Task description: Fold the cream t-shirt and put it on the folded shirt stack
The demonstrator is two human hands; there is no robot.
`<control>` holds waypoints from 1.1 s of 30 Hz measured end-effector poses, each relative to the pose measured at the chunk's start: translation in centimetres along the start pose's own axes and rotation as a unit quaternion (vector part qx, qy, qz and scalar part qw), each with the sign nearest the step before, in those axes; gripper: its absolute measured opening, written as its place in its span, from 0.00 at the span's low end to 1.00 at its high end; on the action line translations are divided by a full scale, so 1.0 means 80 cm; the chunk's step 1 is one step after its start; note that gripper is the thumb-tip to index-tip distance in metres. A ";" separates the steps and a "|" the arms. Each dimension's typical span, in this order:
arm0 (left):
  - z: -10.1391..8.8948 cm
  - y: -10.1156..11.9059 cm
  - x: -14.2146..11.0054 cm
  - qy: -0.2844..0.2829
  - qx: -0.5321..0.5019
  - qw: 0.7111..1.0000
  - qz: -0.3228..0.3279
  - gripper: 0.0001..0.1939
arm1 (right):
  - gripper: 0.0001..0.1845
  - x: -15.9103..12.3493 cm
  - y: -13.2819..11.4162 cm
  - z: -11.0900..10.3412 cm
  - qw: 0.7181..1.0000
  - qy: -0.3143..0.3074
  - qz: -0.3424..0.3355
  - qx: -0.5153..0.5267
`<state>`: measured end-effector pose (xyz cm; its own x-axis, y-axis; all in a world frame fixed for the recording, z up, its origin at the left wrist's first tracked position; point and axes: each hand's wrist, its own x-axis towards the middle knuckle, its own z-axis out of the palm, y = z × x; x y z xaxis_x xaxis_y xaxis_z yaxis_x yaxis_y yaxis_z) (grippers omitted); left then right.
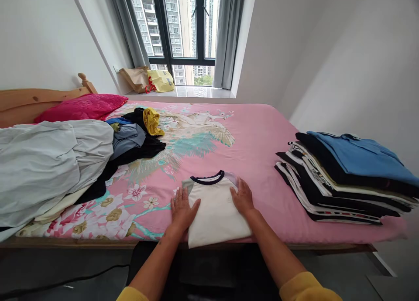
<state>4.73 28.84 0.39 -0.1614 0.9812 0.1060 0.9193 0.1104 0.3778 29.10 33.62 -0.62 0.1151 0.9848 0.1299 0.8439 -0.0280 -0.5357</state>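
A folded cream T-shirt (214, 213) with a dark neckband lies on the bed's front edge, its collar pointing toward the window. Grey shows at its shoulder parts. My left hand (183, 207) rests flat along the shirt's left side, fingers stretched out and thumb over the cloth. On the opposite side, my right hand (242, 196) lies flat with its fingers on the shirt's upper right edge. Neither hand grips anything.
The bed has a pink floral sheet (252, 131). At right stands a stack of folded clothes (340, 183), blue on top. Loose clothes (59, 157) are heaped at left before a red pillow (83, 107). Bags (160, 80) sit on the windowsill.
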 end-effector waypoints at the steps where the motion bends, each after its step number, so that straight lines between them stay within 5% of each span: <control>1: -0.002 -0.007 -0.005 0.015 -0.010 1.000 0.008 0.37 | 0.32 -0.008 0.011 -0.004 0.999 0.031 0.017 0.025; 5: -0.015 -0.024 -0.033 0.033 -0.074 0.997 0.003 0.34 | 0.29 -0.051 0.045 -0.024 0.988 0.043 0.056 0.136; 9: -0.028 -0.024 -0.057 -0.062 -0.207 0.972 -0.097 0.34 | 0.28 -0.079 0.052 -0.037 0.970 -0.047 0.114 0.207; 13: -0.037 -0.022 -0.056 -0.158 -0.404 0.879 -0.200 0.30 | 0.22 -0.068 0.044 -0.043 0.956 -0.098 0.150 0.233; 17: -0.048 -0.018 -0.036 -0.260 -0.515 0.790 -0.207 0.23 | 0.13 -0.043 0.029 -0.048 0.887 -0.189 0.189 0.376; 21: -0.048 -0.010 -0.015 -0.251 -0.507 0.792 -0.232 0.19 | 0.12 -0.027 0.015 -0.051 0.850 -0.232 0.218 0.420; 26: -0.035 -0.001 -0.004 -0.238 -0.517 0.784 -0.249 0.13 | 0.10 -0.011 0.010 -0.048 0.844 -0.243 0.246 0.411; 33: -0.045 0.012 -0.006 -0.240 -0.602 0.709 -0.279 0.15 | 0.11 -0.013 -0.007 -0.054 0.805 -0.269 0.234 0.474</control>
<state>4.41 27.92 4.06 0.0270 0.8105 -0.5852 -0.2588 0.5711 0.7790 30.77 31.88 3.17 -0.1555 0.8431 -0.5147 -0.0350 -0.5254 -0.8501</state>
